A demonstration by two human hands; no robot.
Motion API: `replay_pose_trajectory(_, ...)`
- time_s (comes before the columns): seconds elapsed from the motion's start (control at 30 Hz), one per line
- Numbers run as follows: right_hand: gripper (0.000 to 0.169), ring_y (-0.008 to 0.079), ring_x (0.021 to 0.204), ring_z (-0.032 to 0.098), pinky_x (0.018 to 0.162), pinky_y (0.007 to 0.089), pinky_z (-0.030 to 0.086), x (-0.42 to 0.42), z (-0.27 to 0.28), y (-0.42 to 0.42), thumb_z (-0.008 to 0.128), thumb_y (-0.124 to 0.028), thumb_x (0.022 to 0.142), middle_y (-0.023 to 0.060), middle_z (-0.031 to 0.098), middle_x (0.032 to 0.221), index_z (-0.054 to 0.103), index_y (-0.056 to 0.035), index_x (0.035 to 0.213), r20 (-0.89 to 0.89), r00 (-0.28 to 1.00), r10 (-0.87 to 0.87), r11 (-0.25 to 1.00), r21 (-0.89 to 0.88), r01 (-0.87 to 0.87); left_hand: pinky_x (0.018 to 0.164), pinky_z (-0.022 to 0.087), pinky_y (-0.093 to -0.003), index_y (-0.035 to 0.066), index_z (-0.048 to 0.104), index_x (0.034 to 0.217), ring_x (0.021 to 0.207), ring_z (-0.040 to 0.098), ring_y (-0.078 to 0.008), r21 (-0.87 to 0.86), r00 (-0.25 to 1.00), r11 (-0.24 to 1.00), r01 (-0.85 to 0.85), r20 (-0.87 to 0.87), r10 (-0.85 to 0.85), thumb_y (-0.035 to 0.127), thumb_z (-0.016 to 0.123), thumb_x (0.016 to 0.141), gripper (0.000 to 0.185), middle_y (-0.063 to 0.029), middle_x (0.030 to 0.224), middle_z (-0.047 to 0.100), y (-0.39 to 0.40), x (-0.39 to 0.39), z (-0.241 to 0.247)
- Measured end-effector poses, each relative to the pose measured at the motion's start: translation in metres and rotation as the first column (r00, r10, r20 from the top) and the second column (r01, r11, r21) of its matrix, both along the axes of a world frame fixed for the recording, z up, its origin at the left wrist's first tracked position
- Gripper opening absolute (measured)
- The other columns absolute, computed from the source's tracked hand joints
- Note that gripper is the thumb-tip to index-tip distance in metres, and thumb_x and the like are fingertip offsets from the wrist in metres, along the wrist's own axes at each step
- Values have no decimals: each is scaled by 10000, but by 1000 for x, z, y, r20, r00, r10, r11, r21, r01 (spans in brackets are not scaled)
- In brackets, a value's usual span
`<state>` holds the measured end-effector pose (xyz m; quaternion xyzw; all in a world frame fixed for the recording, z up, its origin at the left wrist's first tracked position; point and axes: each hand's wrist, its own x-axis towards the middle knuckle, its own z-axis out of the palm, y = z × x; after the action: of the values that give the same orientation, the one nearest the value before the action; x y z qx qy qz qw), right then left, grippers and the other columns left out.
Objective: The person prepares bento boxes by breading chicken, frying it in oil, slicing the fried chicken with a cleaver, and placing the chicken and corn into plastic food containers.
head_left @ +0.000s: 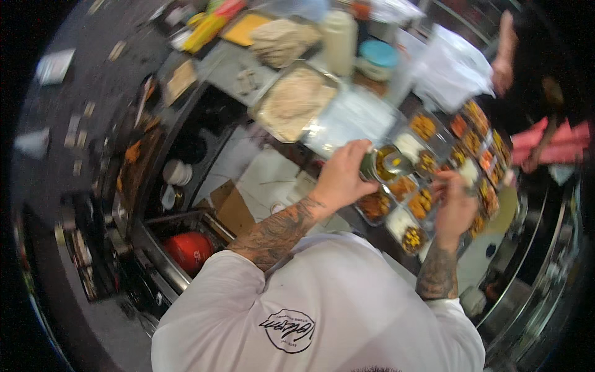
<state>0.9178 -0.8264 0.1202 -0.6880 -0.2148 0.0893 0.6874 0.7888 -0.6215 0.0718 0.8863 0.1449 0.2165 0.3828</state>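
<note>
My left hand grips an opened metal can from its side, tipped towards the right. Its lid is bent up, and yellow-green pieces of food show inside. My right hand is over the food containers, fingers drawn together; blur hides whether they hold anything. Below and around both hands lie several clear plastic containers with portions of food, among them a browned portion, orange-yellow pieces, a white portion and a dark portion topped with yellow bits.
Beyond my left hand are a stack of clear plastic and a tray of pale powder. A squeeze bottle, a blue-lidded tub and a white plastic bag stand farther back. Another person's arm is at right.
</note>
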Motion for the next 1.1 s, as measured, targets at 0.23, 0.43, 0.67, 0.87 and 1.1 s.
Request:
replay_pose_trajectory(0.23,1001,139,906,552,811,286,495,-158,-13,160,891,-144,712,41,557,1184,321,-43,1528,-121,802,585,736,-336,-588,989,469,-449,13,513,1271,1159,566,-403,-211,969,949,-233,36,246,140,875,596,776,-207,1205,586,118,-182,-1)
replay_pose_trajectory(0.43,1003,209,1152,496,889,345,490,-262,-50,271,948,-330,639,87,459,1337,407,-48,1436,-89,709,700,659,-302,-689,972,472,-476,-7,499,1292,1139,578,-417,-69,932,941,-331,-178,315,90,873,625,770,-217,1205,595,183,-287,4)
replay_pose_trajectory(0.67,889,262,1184,543,1010,361,449,-257,-16,300,940,-279,613,125,540,1241,482,-17,1330,168,924,343,913,-289,-287,998,445,-499,12,447,1360,1165,542,-443,82,993,990,-117,-8,118,66,757,720,713,-228,1271,556,211,-243,24)
replay_pose_trajectory(0.87,827,216,1131,588,998,351,474,-160,27,244,937,-204,626,91,597,1203,503,-38,1311,185,982,-25,977,-205,64,1177,315,-471,-8,223,1540,1455,285,-420,89,999,996,4,33,-7,173,885,691,1092,-258,1589,240,214,-170,65)
replay_pose_trajectory(1.1,710,306,1024,629,905,403,499,88,-29,151,924,-294,637,151,630,1170,589,-35,1207,602,722,-340,794,-228,564,948,497,-346,-10,414,1467,1093,605,-224,-291,918,900,-324,-325,226,84,774,842,728,-195,1367,552,274,-249,8)
